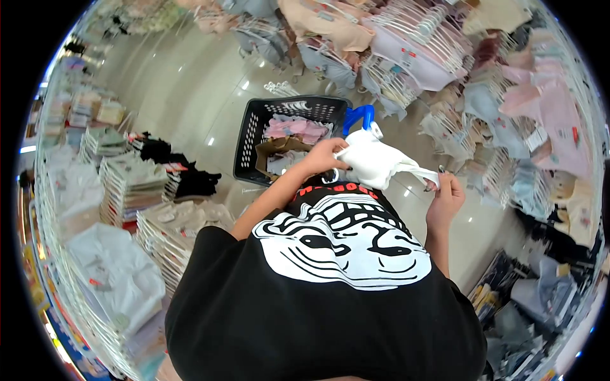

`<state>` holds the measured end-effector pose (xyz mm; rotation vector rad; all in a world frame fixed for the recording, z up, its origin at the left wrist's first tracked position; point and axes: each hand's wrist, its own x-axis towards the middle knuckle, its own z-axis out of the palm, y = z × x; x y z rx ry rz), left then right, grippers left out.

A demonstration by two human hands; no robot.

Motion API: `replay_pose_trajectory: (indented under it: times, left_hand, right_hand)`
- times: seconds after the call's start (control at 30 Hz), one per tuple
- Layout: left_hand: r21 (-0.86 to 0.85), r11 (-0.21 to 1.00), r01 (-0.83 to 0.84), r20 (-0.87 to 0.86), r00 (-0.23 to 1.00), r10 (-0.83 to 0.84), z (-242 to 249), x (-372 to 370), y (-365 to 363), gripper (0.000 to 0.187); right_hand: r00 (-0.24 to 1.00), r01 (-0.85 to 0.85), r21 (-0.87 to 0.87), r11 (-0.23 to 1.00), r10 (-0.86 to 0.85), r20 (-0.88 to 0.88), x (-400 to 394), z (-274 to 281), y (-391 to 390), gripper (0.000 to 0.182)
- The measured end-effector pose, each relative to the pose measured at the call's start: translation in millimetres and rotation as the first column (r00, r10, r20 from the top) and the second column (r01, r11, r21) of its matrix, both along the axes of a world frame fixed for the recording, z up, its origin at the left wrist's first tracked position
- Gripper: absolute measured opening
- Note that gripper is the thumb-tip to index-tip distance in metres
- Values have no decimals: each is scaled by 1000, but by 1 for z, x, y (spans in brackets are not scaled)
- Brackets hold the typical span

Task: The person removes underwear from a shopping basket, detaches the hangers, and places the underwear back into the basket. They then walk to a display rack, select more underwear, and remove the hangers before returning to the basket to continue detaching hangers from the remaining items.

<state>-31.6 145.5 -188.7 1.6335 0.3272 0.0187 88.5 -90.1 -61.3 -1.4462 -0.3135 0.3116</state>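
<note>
A white garment is stretched out between my two hands, in front of my black printed shirt. My left hand pinches its left side near the basket. On the right, my right hand grips a narrow, pulled-out end of the same cloth. Just beyond my left hand stands a black perforated basket with a blue handle. Pink cloth and a brown cardboard piece lie inside it.
Racks of hanging garments line the far side and the right. On the left are stacks of clothes on white hangers, black garments and a pale garment. Glossy floor tiles show between the racks.
</note>
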Motion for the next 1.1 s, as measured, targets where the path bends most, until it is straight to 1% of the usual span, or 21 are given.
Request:
replay_pose_trajectory:
  times: [0.07,0.1,0.13,0.17,0.2,0.27,0.3,0.33,0.4,0.5,0.6,0.7,0.77,0.8,0.83,0.9,0.93,0.97,1.0,1.07,1.1]
  left_hand:
    - [11,998,-68,-73,995,68,17,4,20,38]
    - [-96,990,-102,-45,994,98,33,4,30,38]
    - [-205,969,-138,-22,990,136,53,4,39,37]
    - [-273,949,-160,-10,986,164,75,4,45,34]
    - [-330,932,-148,81,980,184,88,5,51,23]
    - [-395,918,-37,248,958,146,107,8,66,18]
    - [-340,940,28,392,913,114,117,12,68,12]
    - [-234,968,91,500,865,40,128,15,70,7]
    - [-138,965,224,568,816,-108,149,16,76,5]
    - [-17,915,402,619,723,-306,173,16,71,6]
    - [73,892,447,599,695,-397,192,13,62,6]
    - [73,834,547,672,591,-447,197,9,63,9]
    - [57,796,602,728,521,-446,199,5,65,12]
    - [33,786,618,756,498,-424,200,2,66,12]
    - [10,774,633,784,475,-399,202,-2,67,12]
    - [-23,754,656,845,415,-336,205,-7,66,14]
    - [-6,775,632,830,436,-349,207,-12,67,15]
    - [12,796,606,814,456,-359,209,-19,71,15]
    - [32,815,578,799,475,-369,210,-25,74,15]
    - [21,882,472,804,516,-296,205,-36,81,15]
    - [9,901,434,803,533,-265,201,-43,87,15]
  right_hand:
    - [993,52,108,993,-39,-116,-6,-2,-12,23]
    - [980,-131,83,988,142,-139,-9,-1,-19,20]
    - [932,-318,62,946,324,-165,-10,1,-26,17]
    - [846,-498,47,866,497,-194,-12,3,-29,16]
    - [788,-608,-28,793,599,-142,-16,8,-24,15]
    - [621,-776,-192,601,781,-62,-23,21,-5,17]
    - [647,-732,-282,620,762,-2,-21,25,0,16]
    - [712,-662,-309,683,702,27,-16,23,5,16]
    - [823,-502,-355,789,562,83,-3,11,16,17]
    - [892,-441,-185,878,451,19,8,-15,47,28]
    - [750,-498,-341,798,593,292,0,4,83,46]
    - [592,-778,-169,606,796,128,2,-17,115,63]
    - [446,-891,77,446,895,-19,0,-29,133,69]
    - [353,-909,210,361,933,-77,-3,-38,142,72]
    - [235,-912,335,235,971,-42,-12,-50,153,71]
    - [186,-909,325,262,951,-247,-25,-51,154,69]
    - [157,-909,317,272,925,-345,-30,-46,156,68]
    - [251,-847,342,406,874,-415,-35,-60,163,55]
    - [306,-836,316,448,860,-409,-33,-58,164,50]
    - [410,-807,264,529,823,-394,-27,-48,162,42]
    - [515,-790,200,580,804,-296,-24,-40,158,29]
